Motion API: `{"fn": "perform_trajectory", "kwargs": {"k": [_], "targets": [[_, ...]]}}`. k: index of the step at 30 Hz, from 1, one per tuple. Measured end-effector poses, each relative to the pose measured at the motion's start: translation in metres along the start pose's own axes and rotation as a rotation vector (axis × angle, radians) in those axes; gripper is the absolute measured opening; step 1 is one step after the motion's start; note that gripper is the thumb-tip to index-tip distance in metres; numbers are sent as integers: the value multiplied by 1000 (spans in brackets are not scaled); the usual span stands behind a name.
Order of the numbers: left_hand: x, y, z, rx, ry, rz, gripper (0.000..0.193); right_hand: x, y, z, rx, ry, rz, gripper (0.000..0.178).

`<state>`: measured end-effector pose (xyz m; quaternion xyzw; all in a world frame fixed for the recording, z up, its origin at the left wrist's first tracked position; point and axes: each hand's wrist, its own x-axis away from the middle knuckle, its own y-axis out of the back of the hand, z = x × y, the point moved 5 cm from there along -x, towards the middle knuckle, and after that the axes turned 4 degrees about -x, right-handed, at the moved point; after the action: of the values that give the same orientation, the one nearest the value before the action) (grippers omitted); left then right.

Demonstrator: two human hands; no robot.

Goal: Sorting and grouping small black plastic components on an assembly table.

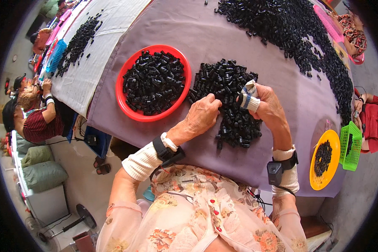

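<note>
A loose pile of small black cylindrical plastic parts (239,126) lies on the purple tablecloth in front of me. At the pile's left edge is my left hand (200,116), its fingers curled and the thumb and index pressed together; whatever is in the pinch is too small to make out. My right hand (269,105) is over the pile's right side, with striped white cloth covers (250,97) on its fingertips. Those fingers are closed together, and their contents are hidden. Left of the pile stands a round red basin (120,90) full of the same black parts.
A large heap of black parts (277,25) spreads along the far right. A yellow tray (317,181) and a green basket (355,157) stand at the right edge. Another person (40,124) works at a white-covered table (113,25) on the left.
</note>
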<state>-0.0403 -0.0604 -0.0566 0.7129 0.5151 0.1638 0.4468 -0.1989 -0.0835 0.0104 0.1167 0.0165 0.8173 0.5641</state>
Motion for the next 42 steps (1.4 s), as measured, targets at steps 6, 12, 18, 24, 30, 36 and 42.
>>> {"fn": "perform_trajectory", "kwargs": {"k": [6, 12, 18, 24, 30, 36, 42], "targets": [[7, 42, 15, 1439, 516, -29, 19, -1, -6, 4, -16, -37, 35, 12], [9, 70, -5, 1858, 420, -111, 26, -8, -38, 29, 55, 115, 167, 30], [13, 77, -11, 1960, 403, -129, 23, -16, -57, 38, 108, 188, 192, 36], [15, 77, -12, 1940, 417, -136, 21, -20, -62, 39, 177, 242, 190, 37], [17, 79, -11, 1948, 390, -120, 23, -22, -67, 45, 168, 204, 219, 37], [19, 78, -10, 1933, 416, -162, 21, -19, -69, 52, 148, 163, 196, 34], [16, 86, -12, 1887, 399, -182, 22, -14, -68, 58, 70, 215, 122, 22]]}}
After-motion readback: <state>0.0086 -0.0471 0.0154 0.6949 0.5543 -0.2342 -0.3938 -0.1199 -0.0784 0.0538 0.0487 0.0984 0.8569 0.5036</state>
